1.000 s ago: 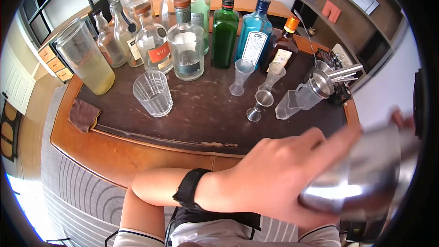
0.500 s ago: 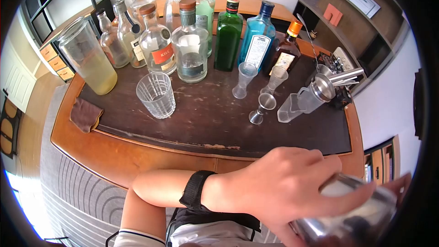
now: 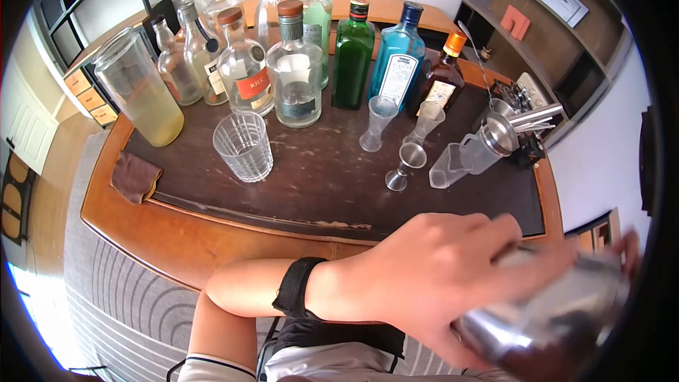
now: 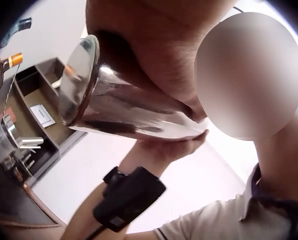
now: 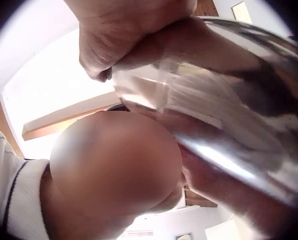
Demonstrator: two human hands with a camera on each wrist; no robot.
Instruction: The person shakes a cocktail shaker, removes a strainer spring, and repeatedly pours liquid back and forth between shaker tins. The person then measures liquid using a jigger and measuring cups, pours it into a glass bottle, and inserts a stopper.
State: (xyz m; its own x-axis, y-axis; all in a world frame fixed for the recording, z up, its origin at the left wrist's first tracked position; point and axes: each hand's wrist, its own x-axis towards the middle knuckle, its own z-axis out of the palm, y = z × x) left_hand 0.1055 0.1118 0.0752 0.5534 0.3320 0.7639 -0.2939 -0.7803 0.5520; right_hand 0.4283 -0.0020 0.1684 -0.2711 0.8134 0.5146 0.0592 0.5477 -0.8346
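A shiny metal cocktail shaker (image 3: 552, 318) is held up at the lower right of the head view, tilted and motion-blurred. My left hand (image 3: 438, 276), with a black band at its wrist, grips it from the near side, thumb and fingers spread round the metal. At the far end my right hand (image 3: 626, 255) shows only as blurred fingers in the head view. The left wrist view has the shaker (image 4: 124, 105) lying slanted, its flat round end to the left, with the right hand (image 4: 164, 150) supporting it from below.
Several bottles, among them a green bottle (image 3: 352, 64) and a blue bottle (image 3: 402, 56), stand along the table's back. Nearer are a cut glass tumbler (image 3: 244, 148), a pitcher of cloudy liquid (image 3: 145, 99), a metal jigger (image 3: 405, 168) and a brown cloth (image 3: 134, 177).
The shaker dropped lower and tilted between the first and second frames, then rose slightly again. Both hands have kept hold of it and moved with it. The things on the table stay put.
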